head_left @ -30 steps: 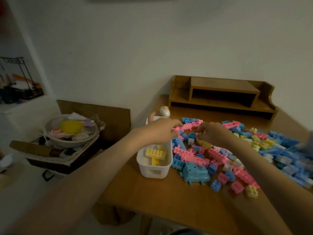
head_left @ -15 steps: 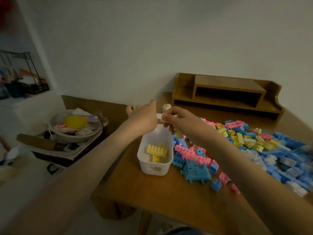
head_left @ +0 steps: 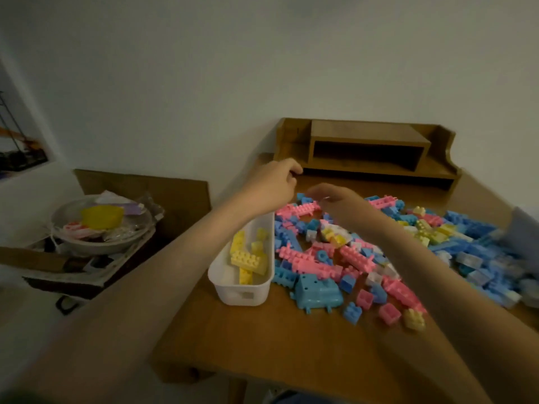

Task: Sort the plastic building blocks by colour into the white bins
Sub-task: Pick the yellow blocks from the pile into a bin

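A white bin (head_left: 233, 294) stands near the table's left edge with several yellow blocks (head_left: 248, 259) in it. To its right spreads a loose pile of pink blocks (head_left: 316, 265), blue blocks (head_left: 318, 293), yellow ones and pale ones. My left hand (head_left: 269, 182) hovers over the bin's far end, its fingers loosely curled with nothing visible in them. My right hand (head_left: 338, 202) hangs just above the pile's far left part, fingers relaxed and pointing left over a long pink block (head_left: 294, 209). It holds nothing that I can see.
A wooden desk shelf (head_left: 367, 147) stands at the table's back against the wall. Left of the table, a low cart holds a bowl (head_left: 102, 225) of odds and ends, with cardboard (head_left: 163, 191) behind it. Bare wood (head_left: 291, 351) runs along the table's front.
My right hand, which held a yellow piece over the bin's far end, is back over the pile without it. More yellow blocks lie in the bin. My left hand has lifted off the bin's rim.
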Available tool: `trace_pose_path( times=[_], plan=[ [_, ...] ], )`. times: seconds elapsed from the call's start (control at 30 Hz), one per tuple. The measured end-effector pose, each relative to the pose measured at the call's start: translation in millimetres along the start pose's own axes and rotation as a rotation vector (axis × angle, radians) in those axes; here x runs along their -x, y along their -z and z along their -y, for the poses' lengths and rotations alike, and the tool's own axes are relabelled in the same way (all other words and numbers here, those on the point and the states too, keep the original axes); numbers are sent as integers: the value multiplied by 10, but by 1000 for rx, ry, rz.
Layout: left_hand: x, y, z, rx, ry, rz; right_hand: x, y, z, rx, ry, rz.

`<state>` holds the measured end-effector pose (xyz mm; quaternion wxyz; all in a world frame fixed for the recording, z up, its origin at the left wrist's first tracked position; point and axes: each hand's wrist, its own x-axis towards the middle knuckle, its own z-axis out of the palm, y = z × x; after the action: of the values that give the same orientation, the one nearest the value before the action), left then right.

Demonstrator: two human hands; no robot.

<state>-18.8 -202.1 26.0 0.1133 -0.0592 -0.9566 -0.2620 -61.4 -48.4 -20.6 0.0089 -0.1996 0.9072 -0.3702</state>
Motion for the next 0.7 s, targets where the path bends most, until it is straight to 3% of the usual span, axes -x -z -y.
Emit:
trace_pose_path(
  times=[0.07,0.17,0.23,0.33,0.7],
  plan=[
    [-136,-170,-90,-64,-85,116,-82,183,-375,256,-95,-44],
    [-320,-471,-190,-209,-170,335,-62,329,-795,472,-192,131],
    [-414,-667,-226,-298,-199,469,-36,317,-957,537,-174,225],
    [-488,-832,-209,-386,-234,628,-34,292,-1030,539,-149,125],
    [-484,-969,-136,-312,-263,641,109,422,-988,362,-160,98]
  ],
)
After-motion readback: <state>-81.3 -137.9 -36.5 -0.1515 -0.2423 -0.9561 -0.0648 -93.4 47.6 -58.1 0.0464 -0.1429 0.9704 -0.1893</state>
